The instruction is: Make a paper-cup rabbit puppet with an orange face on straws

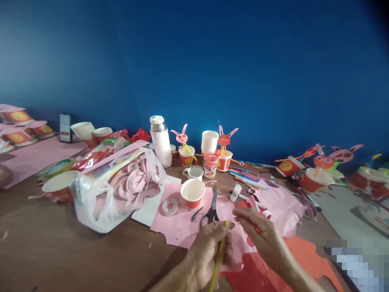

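Note:
My left hand [209, 247] is closed around a thin yellow pipe cleaner [219, 259], its tip standing up past the thumb. To its right, my right hand [259, 229] has its fingers stretched out towards that tip, and I see nothing held in them. Just beyond the hands, black-handled scissors [214, 207] lie on a pink paper sheet [173, 233]. A red and white paper cup [193, 194] stands on this sheet beside a white tape ring [170, 207]. Under and around my right hand are red paper pieces [304, 255].
A plastic bag with pink cloth [121, 190] lies left, near a white thermos [161, 146]. Cups with paper rabbits [224, 160] stand along the blue wall. Coloured sticks [252, 180] lie at the middle right. Another person's hand [5, 175] shows at the left edge.

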Demonstrator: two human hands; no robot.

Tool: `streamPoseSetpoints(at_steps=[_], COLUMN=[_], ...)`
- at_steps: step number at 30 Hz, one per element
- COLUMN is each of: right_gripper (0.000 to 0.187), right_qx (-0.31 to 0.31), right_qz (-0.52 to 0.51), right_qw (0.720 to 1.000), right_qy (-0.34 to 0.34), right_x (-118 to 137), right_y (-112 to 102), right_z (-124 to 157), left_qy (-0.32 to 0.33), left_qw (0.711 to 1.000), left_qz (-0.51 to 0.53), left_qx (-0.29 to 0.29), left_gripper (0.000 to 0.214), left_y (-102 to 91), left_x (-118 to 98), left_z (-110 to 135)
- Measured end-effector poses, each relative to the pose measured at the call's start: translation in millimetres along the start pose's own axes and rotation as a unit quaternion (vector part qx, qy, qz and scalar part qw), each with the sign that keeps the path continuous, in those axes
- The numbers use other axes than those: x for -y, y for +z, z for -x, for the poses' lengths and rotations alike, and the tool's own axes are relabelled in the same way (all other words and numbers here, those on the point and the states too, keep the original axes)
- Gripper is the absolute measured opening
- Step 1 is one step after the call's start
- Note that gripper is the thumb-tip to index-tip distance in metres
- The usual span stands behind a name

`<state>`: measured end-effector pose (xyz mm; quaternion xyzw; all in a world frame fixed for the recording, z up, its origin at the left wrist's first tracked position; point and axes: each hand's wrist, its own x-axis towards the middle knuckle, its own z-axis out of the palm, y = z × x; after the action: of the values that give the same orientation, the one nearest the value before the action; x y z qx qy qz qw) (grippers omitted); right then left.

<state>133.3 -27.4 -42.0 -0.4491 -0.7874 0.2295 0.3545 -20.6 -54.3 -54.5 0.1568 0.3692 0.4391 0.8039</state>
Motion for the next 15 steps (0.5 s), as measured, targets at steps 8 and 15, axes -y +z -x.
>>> streamPoseSetpoints(at_steps=[8, 15], right_gripper=[0.022, 0.02], right_qx=[0.028, 0.017], right_qz=[-0.062, -0.069], right_qw=[0.996, 0.995], right_qy=[0.064, 0.072], right_x=[6, 4], right_y=[12, 15], right_z=[2, 4], left_qy=[0.01, 0.009], left_qw=[1.0, 1.0], left_qz=[0.004, 0.011], left_qx=[-0.011, -0.002], left_gripper=[0.022, 0.017], left_y=[0.4, -3.2], left_x=[1, 3], left_z=[-3, -4])
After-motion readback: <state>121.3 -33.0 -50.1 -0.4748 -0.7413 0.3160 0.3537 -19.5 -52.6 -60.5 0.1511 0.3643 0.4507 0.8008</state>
